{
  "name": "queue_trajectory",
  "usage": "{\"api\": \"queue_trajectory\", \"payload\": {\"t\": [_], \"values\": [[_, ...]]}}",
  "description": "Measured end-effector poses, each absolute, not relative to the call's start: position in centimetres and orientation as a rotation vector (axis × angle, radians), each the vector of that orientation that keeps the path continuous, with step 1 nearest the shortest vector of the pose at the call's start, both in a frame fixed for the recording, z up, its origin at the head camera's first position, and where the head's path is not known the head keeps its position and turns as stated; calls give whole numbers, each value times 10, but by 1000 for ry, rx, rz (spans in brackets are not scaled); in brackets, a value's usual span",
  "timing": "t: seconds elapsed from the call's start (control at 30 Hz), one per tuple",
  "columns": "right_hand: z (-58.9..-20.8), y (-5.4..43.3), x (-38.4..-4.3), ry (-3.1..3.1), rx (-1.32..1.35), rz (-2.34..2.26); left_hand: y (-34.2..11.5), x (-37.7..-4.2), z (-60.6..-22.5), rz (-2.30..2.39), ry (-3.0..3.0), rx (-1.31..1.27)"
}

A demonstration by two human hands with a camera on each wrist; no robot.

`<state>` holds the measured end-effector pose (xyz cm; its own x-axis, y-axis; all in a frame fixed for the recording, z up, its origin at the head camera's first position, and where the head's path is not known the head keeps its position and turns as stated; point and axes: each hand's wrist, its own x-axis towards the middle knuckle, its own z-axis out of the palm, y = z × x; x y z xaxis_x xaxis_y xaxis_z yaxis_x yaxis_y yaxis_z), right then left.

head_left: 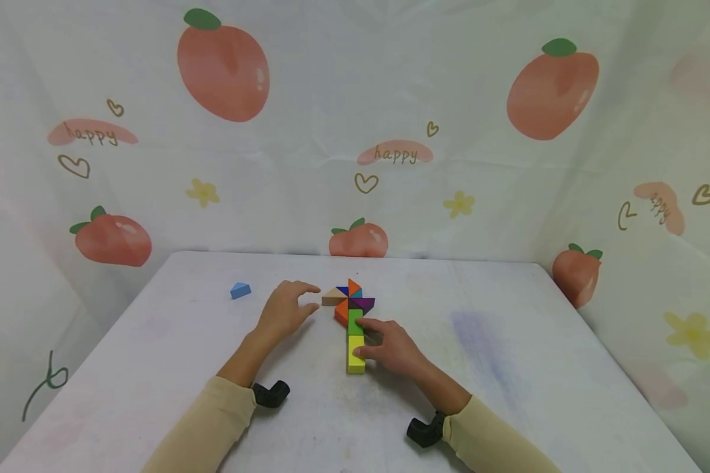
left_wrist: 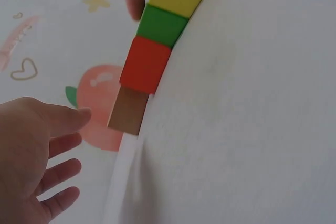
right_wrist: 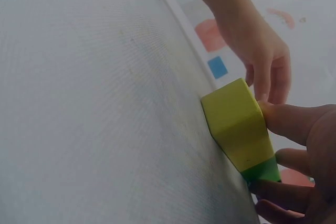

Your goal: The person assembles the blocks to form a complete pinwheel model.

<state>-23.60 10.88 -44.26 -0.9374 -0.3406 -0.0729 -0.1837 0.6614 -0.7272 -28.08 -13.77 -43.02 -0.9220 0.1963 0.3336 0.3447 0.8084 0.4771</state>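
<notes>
My left hand (head_left: pixel 284 307) hovers beside a tan triangular block (head_left: pixel 333 299), thumb and fingers apart with nothing between them. In the left wrist view that tan block (left_wrist: pixel 128 109) is next to a red-orange block (left_wrist: pixel 146 64). My right hand (head_left: pixel 395 348) touches two blocks in a row from the right: its thumb lies against the yellow block (head_left: pixel 356 360) and its index finger on the green block (head_left: pixel 355 320). Beyond the green block, several triangular blocks form a pinwheel, among them a purple block (head_left: pixel 363 303) and an orange block (head_left: pixel 354 287).
A separate blue triangular block (head_left: pixel 240 290) lies on the white table (head_left: pixel 171 341), left of my left hand. Behind the table hangs a pale curtain (head_left: pixel 313 98) printed with fruit and flowers. Black wrist devices (head_left: pixel 271 394) sit at both sleeves.
</notes>
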Motion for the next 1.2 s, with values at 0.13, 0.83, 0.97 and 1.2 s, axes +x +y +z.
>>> {"api": "queue_trajectory", "payload": {"t": [0.13, 0.83, 0.97, 1.2], "values": [[-443, 109, -235, 2669, -441, -1151, -152, -284, -429, -741, -2647, -450], [-443, 111, -234, 2676, -422, -1147, -222, -297, -413, -650, -2684, -357], [-442, 111, -234, 2673, -411, -1150, -232, -301, -417, -604, -2707, -325], [-443, 111, -235, 2671, -429, -1164, -244, -303, -417, -524, -2778, -297]]}}
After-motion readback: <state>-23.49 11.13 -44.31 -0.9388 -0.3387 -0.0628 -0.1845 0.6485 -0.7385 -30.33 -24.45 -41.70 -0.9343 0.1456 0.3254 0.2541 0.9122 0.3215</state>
